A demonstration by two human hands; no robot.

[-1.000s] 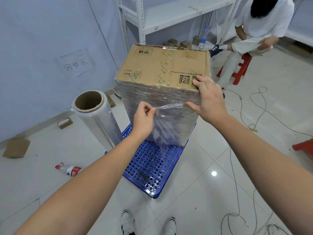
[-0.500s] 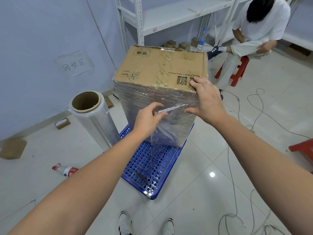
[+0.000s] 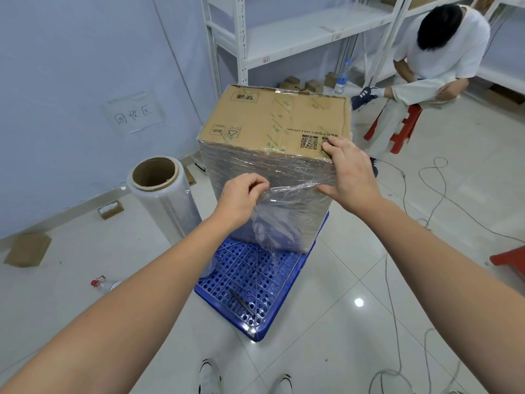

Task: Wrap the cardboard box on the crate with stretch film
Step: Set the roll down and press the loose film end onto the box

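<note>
One box (image 3: pixel 272 129) upright, long axis vert.

The left hand (image 3: pixel 241 200) covers its own fingertips where they curl into the loose stretch film (image 3: pixel 284 211). The cardboard box (image 3: pixel 272 132) hides the far end of the blue crate (image 3: pixel 255 280). At 8 o'clock, a forearm masks most of a red-capped bottle (image 3: pixel 103 284); both shoes (image 3: pixel 210 378) are cropped at 6 o'clock.
</note>
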